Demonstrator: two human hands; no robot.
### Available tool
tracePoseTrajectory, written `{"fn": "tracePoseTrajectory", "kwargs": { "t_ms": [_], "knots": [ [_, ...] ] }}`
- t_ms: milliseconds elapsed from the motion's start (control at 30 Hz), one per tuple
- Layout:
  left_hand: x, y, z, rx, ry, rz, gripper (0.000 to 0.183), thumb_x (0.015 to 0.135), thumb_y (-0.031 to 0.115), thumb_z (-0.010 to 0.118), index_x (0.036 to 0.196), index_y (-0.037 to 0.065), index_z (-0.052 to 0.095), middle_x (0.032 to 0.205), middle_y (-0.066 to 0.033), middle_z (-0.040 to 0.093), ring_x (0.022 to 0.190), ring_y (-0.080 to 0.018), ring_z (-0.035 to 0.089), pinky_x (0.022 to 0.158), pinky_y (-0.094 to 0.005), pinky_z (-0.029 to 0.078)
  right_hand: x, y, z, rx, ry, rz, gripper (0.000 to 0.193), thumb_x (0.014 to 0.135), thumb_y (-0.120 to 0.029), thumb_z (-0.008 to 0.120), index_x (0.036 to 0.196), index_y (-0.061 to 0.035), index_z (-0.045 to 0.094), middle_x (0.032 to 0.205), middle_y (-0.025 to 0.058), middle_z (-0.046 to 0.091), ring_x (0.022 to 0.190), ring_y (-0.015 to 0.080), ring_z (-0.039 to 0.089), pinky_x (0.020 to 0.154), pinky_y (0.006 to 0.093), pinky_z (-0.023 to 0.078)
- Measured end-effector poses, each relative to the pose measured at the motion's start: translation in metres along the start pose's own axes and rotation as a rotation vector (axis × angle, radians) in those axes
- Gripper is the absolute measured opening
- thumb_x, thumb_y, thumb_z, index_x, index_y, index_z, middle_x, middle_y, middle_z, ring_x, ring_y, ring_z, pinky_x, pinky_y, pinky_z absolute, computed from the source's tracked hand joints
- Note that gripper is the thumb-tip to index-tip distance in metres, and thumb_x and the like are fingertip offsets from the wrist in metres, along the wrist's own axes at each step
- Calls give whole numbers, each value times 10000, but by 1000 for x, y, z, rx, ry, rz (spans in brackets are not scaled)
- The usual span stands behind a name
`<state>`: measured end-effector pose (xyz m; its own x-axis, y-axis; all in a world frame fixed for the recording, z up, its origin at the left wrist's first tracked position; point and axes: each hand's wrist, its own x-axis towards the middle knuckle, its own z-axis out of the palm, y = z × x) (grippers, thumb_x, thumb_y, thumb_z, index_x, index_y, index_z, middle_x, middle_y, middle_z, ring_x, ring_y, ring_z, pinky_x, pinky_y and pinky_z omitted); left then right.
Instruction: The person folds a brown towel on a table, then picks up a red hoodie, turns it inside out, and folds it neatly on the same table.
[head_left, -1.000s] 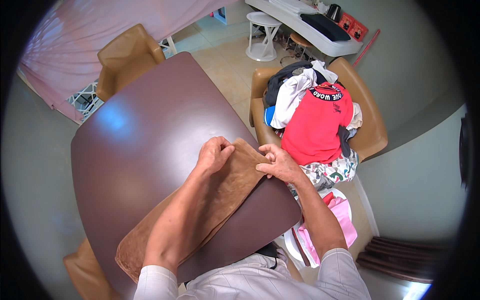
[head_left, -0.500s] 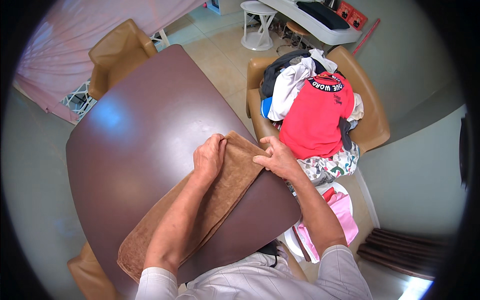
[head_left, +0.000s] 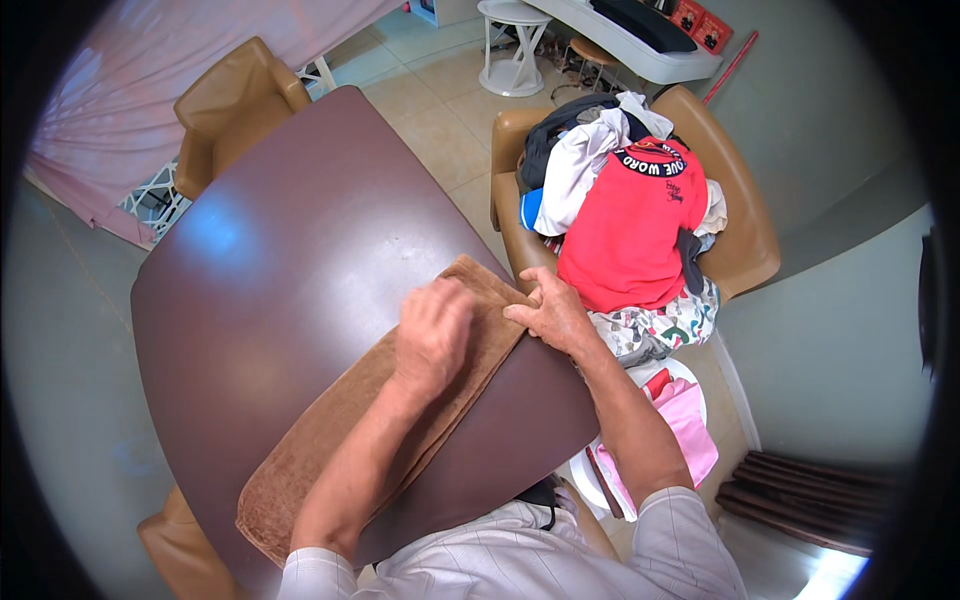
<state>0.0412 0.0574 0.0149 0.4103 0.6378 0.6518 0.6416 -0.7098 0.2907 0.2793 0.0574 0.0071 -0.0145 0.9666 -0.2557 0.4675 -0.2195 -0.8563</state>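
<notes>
Our right hand (head_left: 555,318) grips the far-right corner of the brown cloth (head_left: 325,445), thumb on top; our blurred left hand (head_left: 433,335) curls over it, grip unclear. The cloth runs lengthwise from our fingers toward our near left, beneath our left forearm (head_left: 362,470), on the maroon table (head_left: 230,340).

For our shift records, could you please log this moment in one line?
left hand: blurred, over brown cloth; right hand: thumb on cloth's far end; cloth: folded, on table; nearby: clothes heap on chair
</notes>
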Motion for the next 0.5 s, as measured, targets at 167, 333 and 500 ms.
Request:
{"fn": "tracePoseTrajectory", "kwargs": {
  "t_ms": [167,333,500],
  "knots": [
    [-37,20,2,-35,-326,-57,536,919,241,804,1376,13,642,1492,-222,589,1448,-386,518,1227,-563,380,0,-1,1,-3,-3,-8,705,829,-225,866,1406,48,565,796,87,702,644,171,685,635,354,558],
    [-36,30,6,48,-523,-214,910,919,587,755,1584,25,490,1702,-264,352,1624,-411,260,1320,-616,155,-1,1,-2,15,0,6,704,828,-227,866,1402,50,567,779,79,690,613,158,668,600,353,549],
    [-39,31,9,131,-536,-222,975,919,694,689,1609,40,470,1726,-278,298,1637,-443,200,1309,-668,102,-10,-12,-5,-235,180,-95,628,864,-217,843,1385,26,589,974,142,710,881,275,716,798,423,571]
  ]
}}
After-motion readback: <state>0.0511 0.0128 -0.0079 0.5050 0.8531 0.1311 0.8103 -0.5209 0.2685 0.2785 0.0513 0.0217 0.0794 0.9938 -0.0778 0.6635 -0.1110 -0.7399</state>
